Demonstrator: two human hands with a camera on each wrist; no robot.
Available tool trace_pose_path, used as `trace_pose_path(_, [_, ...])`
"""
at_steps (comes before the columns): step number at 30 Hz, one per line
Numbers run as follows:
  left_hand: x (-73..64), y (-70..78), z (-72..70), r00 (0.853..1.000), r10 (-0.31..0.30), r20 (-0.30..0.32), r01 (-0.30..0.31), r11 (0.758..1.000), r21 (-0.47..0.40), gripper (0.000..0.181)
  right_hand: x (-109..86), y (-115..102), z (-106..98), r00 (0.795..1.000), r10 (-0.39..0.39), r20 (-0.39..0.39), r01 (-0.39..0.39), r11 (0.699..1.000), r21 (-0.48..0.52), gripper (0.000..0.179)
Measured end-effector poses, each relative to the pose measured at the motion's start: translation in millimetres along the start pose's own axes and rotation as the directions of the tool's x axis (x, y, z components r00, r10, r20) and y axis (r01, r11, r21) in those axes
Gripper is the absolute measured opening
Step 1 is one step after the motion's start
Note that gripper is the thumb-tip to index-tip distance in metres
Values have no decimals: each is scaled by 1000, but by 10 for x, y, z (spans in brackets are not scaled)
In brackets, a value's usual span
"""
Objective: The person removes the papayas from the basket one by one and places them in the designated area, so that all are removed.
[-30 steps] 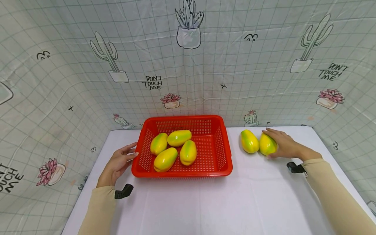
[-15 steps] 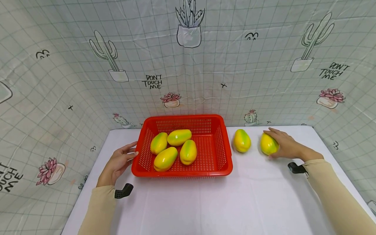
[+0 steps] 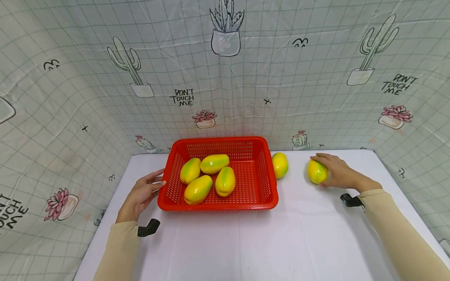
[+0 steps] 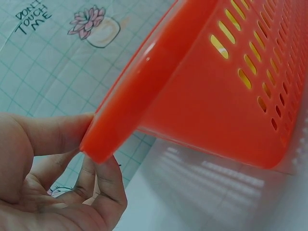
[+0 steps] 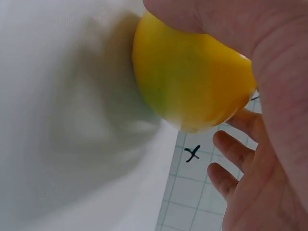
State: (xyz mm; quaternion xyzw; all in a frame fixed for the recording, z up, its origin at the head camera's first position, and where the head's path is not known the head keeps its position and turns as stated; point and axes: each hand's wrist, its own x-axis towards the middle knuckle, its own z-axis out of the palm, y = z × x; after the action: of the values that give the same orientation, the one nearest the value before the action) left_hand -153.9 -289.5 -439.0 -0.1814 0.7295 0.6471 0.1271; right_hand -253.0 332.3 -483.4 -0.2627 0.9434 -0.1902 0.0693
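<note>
A red plastic basket [image 3: 218, 208] stands on the table with several yellow-green papayas [image 3: 225, 182] inside, all in its left and middle part. My left hand [image 3: 142, 195] pinches the basket's left rim; in the left wrist view the thumb [image 4: 60, 134] lies on one side of the rim and curled fingers [image 4: 111, 180] on the other. To the right of the basket, my right hand [image 3: 337, 171] grips a papaya [image 3: 317, 171] from its right side, thumb in front and fingers behind. Another papaya [image 3: 280, 165] lies right at the basket's outer right wall.
A white cloth covers the table [image 3: 225, 249]. Close behind the basket hangs a checked curtain [image 3: 246, 78] printed with cacti, and it wraps round both sides. A small black camera [image 3: 350, 200] sits at the right wrist, another black camera [image 3: 149, 228] at the left.
The loose papaya has rolled left, away from the one in my right hand, up to the basket's side. My right hand has shifted slightly left with its papaya. The left hand stays put.
</note>
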Motion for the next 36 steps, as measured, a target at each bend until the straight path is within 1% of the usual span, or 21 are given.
trace_pose_path(7, [-8,-12,12,1000,-6,-9,6,1000,10,64,70,-52,34,997,-65,-30,65,998,3,89])
trace_pose_path(11, [-15,-12,10,1000,-9,-10,9,1000,12,64,74,-80,50,997,-72,-42,73,997,20,89])
trace_pose_path(16, [-15,-6,8,1000,-5,-6,5,1000,14,64,55,-101,50,999,-36,-36,37,999,24,89])
trace_pose_path(21, [-2,-6,-1,1000,12,-1,-12,1000,16,64,21,-97,25,1000,15,-19,-15,1000,1,84])
trace_pose_path(24, [3,-9,8,1000,11,-3,-11,1000,17,63,1,-92,9,999,47,1,-47,999,-15,84])
trace_pose_path(28, [3,-9,18,1000,7,-7,-7,1000,18,62,-17,-73,-1,997,80,19,-79,996,-33,88])
trace_pose_path(36, [-7,2,7,1000,4,-6,-4,1000,11,64,-63,-27,-5,992,122,-5,-122,990,-72,97])
